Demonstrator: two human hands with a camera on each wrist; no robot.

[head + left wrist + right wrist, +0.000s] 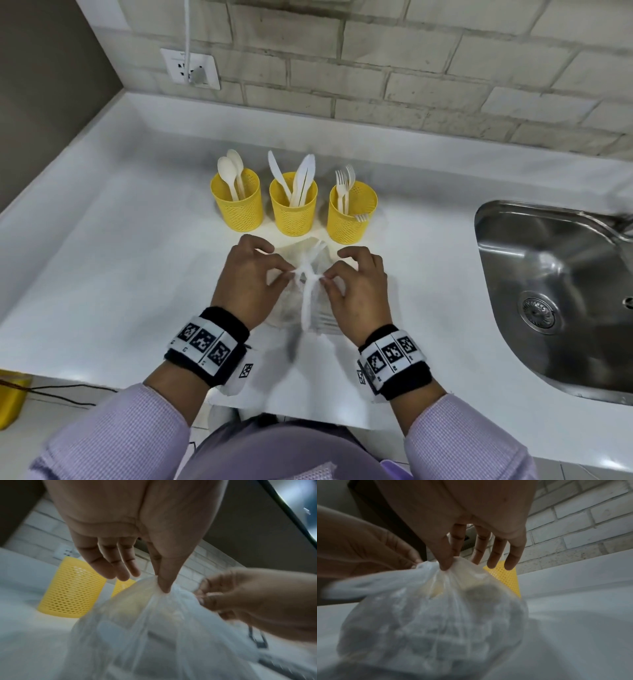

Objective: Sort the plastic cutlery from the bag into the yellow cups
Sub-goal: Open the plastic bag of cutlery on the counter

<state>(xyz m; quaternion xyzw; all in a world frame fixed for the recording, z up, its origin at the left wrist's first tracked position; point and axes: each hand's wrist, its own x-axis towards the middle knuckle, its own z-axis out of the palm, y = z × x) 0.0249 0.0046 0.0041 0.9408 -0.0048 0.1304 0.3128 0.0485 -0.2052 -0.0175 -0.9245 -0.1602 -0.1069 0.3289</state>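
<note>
A clear plastic bag (310, 301) of white cutlery hangs just above the white counter, in front of three yellow mesh cups. My left hand (253, 277) pinches the bag's top on its left side, thumb and forefinger closed on the plastic (163, 588). My right hand (356, 284) pinches the top on its right side (445, 566). The left cup (237, 200) holds spoons, the middle cup (293, 205) knives, the right cup (351, 212) forks. A fork's tines (320, 245) poke up at the bag's far end. The rest of the bag's contents are blurred.
A steel sink (561, 294) is sunk into the counter at the right. A brick wall with a socket (190, 68) runs behind the cups. The counter's front edge is just below my wrists. A yellow object (10, 397) sits low at the left.
</note>
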